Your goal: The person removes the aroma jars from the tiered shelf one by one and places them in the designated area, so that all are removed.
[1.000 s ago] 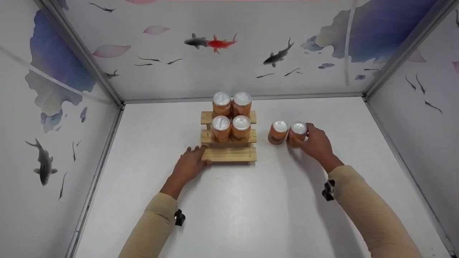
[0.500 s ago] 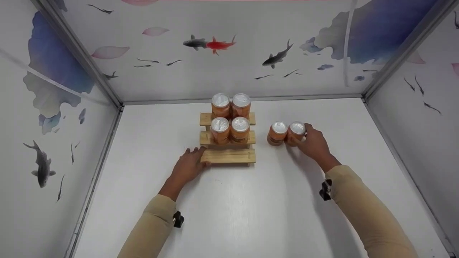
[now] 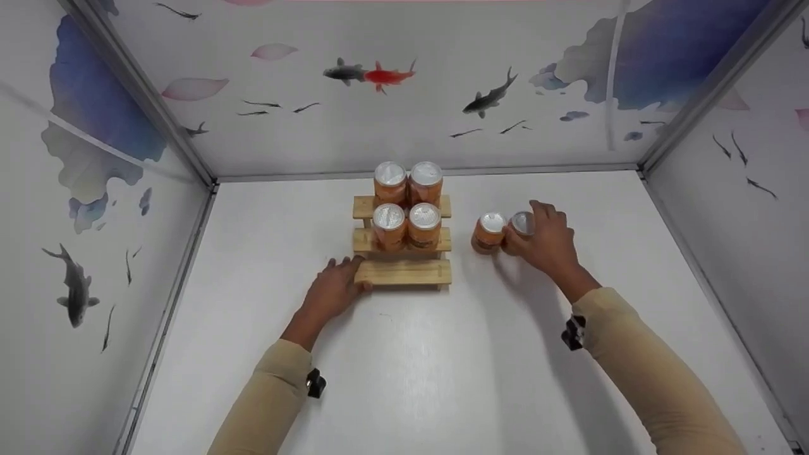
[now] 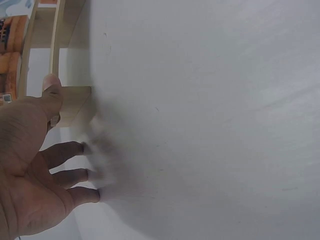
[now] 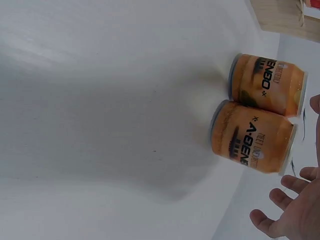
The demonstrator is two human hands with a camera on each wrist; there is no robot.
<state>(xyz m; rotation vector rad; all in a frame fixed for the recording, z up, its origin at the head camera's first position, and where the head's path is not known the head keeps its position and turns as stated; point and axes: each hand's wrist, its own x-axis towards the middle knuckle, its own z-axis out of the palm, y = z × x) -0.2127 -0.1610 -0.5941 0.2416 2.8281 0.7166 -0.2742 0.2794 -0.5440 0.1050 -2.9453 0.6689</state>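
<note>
A small three-step wooden rack (image 3: 404, 273) stands on the white table, with orange drink cans (image 3: 425, 227) in pairs on its upper and middle steps. My left hand (image 3: 332, 292) pinches the left end of its bottom step between thumb and forefinger; the other fingers (image 4: 70, 177) are spread beside it. Right of the rack, two more orange cans stand side by side: a left can (image 5: 267, 85) and a right can (image 5: 252, 137). Over the right can is my right hand (image 3: 547, 243), fingers spread and apart from its wall, partly hiding its lid in the head view.
White panels (image 3: 430, 114) printed with fish and petals enclose the table (image 3: 404, 379) at the back and both sides. Metal strips (image 3: 284, 177) run along the table's edges. The rack stands near the back wall.
My right hand has released the right can and shifted up and left over its top. Both loose cans stay where they were. The left hand stays on the rack.
</note>
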